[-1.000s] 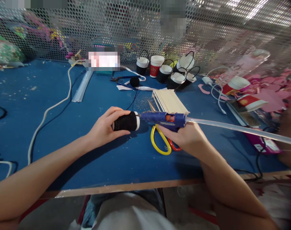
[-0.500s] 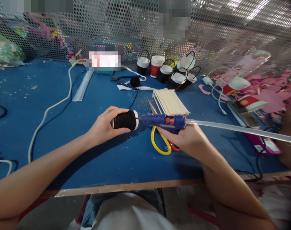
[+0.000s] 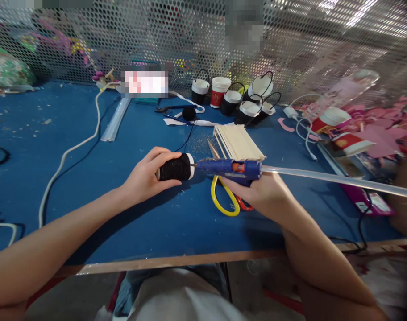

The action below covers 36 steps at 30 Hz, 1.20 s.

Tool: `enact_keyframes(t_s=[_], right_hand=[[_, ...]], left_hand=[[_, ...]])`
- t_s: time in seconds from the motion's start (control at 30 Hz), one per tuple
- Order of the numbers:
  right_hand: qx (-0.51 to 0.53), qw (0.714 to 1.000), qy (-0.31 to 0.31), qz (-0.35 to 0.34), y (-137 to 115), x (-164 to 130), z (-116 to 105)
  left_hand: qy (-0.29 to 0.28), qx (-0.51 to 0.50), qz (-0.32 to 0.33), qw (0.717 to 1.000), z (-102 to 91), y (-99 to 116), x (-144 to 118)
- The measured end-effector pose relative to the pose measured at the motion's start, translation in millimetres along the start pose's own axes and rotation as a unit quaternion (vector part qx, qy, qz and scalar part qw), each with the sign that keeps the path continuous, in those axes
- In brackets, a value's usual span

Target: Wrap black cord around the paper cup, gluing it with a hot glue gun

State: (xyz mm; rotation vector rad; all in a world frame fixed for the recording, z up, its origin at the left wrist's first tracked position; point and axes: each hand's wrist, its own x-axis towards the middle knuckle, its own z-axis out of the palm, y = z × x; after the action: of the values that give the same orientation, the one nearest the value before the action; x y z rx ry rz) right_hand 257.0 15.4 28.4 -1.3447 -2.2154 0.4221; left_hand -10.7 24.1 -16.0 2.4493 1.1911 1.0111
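Right now the left hand (image 3: 145,178) lies on the blue surface (image 3: 89,187) with its fingers (image 3: 163,157) curled over a black-wrapped cup (image 3: 176,168) laid on its side, white rim turned toward the right hand. The right hand (image 3: 262,194) has its fingers closed around the grip of a blue glue gun (image 3: 228,167), whose nozzle meets the cup's rim. A clear glue stick (image 3: 330,180) trails out behind the gun, away from both hands. Just under the right fingers lie yellow-handled scissors (image 3: 223,198); beyond the gun sits a stack of wooden sticks (image 3: 238,142), and farther off a group of finished cups (image 3: 247,102).

The cup looks light and thin-walled, likely to crush or roll, so a gentle wrap around its wound body seems the best hold. The nozzle is probably hot, so fingers belong on the handle.
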Motion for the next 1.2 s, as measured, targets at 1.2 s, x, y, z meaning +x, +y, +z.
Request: enact_keyframes(t_s=[1.2], right_hand=[[0.026,0.999,-0.003,0.043,-1,12,0]], left_hand=[[-0.011,0.124,0.154,0.98,4.2,1,-3]])
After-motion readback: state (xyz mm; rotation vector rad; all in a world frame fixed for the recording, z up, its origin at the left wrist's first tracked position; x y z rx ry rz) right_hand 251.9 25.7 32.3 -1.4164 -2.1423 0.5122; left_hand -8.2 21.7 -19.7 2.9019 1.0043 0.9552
